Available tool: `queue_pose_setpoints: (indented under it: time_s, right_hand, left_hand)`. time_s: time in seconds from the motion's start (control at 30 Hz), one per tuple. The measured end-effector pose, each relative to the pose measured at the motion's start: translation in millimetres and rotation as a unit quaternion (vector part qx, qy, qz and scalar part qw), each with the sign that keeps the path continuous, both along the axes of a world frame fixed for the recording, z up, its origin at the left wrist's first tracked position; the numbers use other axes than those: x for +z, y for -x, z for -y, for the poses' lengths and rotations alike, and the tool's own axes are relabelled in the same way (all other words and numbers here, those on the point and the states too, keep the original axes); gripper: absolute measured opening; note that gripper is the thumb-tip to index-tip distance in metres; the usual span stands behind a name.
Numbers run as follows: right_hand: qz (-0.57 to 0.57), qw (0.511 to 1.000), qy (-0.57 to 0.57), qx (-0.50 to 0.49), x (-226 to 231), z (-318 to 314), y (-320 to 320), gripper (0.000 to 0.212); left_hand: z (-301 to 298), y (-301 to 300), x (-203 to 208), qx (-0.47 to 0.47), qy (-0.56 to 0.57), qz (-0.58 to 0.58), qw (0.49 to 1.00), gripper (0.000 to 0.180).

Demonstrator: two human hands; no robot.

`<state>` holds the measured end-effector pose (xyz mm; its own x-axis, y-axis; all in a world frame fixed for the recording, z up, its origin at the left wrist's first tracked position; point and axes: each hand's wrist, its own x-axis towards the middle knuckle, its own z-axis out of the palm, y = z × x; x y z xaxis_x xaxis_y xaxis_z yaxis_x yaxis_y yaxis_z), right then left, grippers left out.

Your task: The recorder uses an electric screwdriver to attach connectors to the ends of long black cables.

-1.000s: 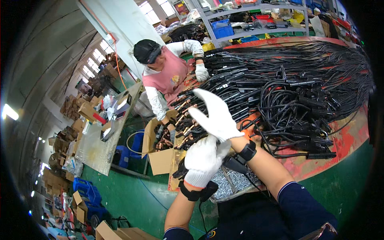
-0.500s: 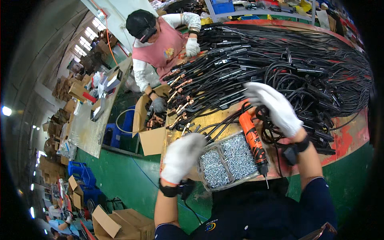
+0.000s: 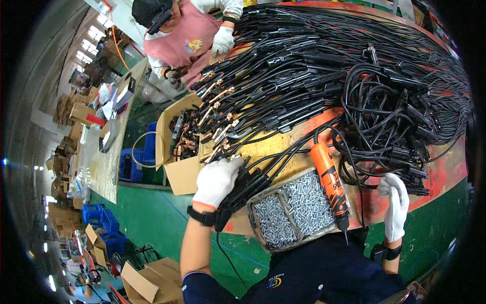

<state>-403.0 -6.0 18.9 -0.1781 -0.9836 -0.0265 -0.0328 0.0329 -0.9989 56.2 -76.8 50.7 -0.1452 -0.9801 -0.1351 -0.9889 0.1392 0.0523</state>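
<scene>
My left hand (image 3: 218,181), in a white knit glove, is closed at the near left table edge over black cable handles (image 3: 249,188); its fingertips hide the exact grip. Cables run from these handles up right into the pile. My right hand (image 3: 396,206), gloved too, is at the near right edge with fingers loosely bent and nothing visible in them. Between my hands, an orange electric screwdriver (image 3: 330,177) lies along the right side of a two-compartment tray (image 3: 299,237) of silvery screws, its bit toward me.
Black cables with handles (image 3: 293,119) cover the table, several copper-coloured ends (image 3: 218,104) pointing left. A tangled bundle (image 3: 387,116) lies right. Across the table, a person in a pink apron (image 3: 177,43) stands by a cardboard box (image 3: 164,129) of copper-coloured parts.
My right hand has moved from above the screwdriver down to the near right edge. My left hand has moved up onto black handles, now beside the tray. The person's lower hand has left the box.
</scene>
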Motion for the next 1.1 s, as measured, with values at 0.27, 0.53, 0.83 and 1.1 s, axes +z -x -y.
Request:
queue_pose_setpoints:
  time_s: [0.27, 0.53, 0.83, 1.1]
  right_hand:
    - [-0.302, 0.937, 0.139, 0.105, 36, 29, -42, 0.027]
    - [-0.329, 0.929, 0.132, 0.107, 39, 28, -39, 0.027]
    - [0.388, 0.881, -0.135, 0.233, 62, 69, -84, 0.05]
    - [0.659, 0.694, -0.151, 0.249, 42, 137, -169, 0.057]
  left_hand:
    - [42, -16, -32, -0.065, -0.056, 0.119, 0.989, 0.042]
    - [44, -26, 47, -0.095, -0.014, 0.174, 0.98, 0.041]
    - [9, 11, 156, 0.021, 0.091, -0.057, 0.994, 0.029]
    - [-55, 65, 153, -0.007, 0.202, -0.108, 0.973, 0.027]
